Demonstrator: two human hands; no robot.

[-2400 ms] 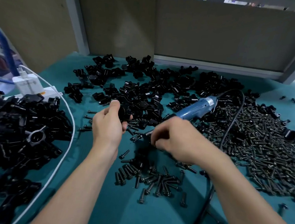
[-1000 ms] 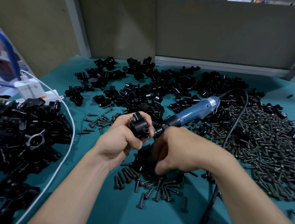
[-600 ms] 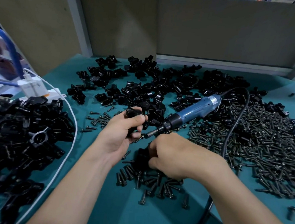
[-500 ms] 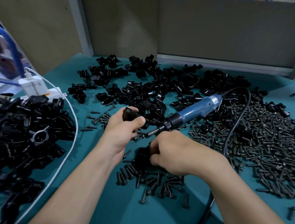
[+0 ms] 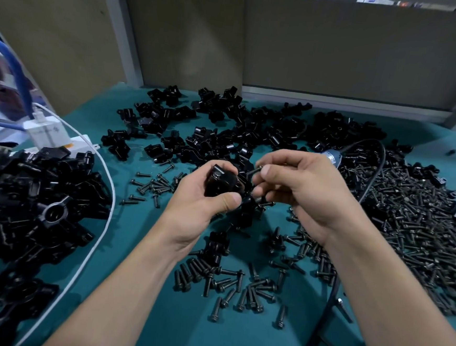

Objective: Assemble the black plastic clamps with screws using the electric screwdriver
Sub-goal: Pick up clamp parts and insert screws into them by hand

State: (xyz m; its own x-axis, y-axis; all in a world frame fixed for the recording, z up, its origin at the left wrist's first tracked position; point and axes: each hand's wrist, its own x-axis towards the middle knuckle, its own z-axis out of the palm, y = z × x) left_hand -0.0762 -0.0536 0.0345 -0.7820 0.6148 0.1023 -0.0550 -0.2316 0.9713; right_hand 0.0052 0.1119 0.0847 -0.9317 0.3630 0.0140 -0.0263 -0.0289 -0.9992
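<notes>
Clamp [image 5: 220, 181]: one, glossy black plastic, blocky with a rounded body, held up over the middle of the desk [image 5: 128, 315].
Left hand [image 5: 199, 206]: grips the clamp, with the thumb across its near side and the fingers curled behind it.
Right hand [image 5: 302, 189]: pinches one dark screw [image 5: 254, 171] between thumb and forefinger, just beside the top of the clamp; the other fingers are curled.
Electric screwdriver [image 5: 331, 157]: one, with a blue body, lying on the desk behind the right hand and mostly hidden by it.
Black cord [image 5: 372, 178]: one, looping over the screws on the right and running to the near edge.
Loose clamp parts [image 5: 238, 135]: black pieces spread across the far middle of the desk, too many to count.
Left heap [image 5: 28, 198]: black clamps piled at the left edge, one showing a round bore; too many to count.
Screw heap [image 5: 421, 229]: dark screws covering the right side, too many to count.
Near screws [image 5: 226, 282]: a smaller scatter below the hands.
White charger [image 5: 44, 131]: one, its white cable [image 5: 103, 217] curving round the left heap.
</notes>
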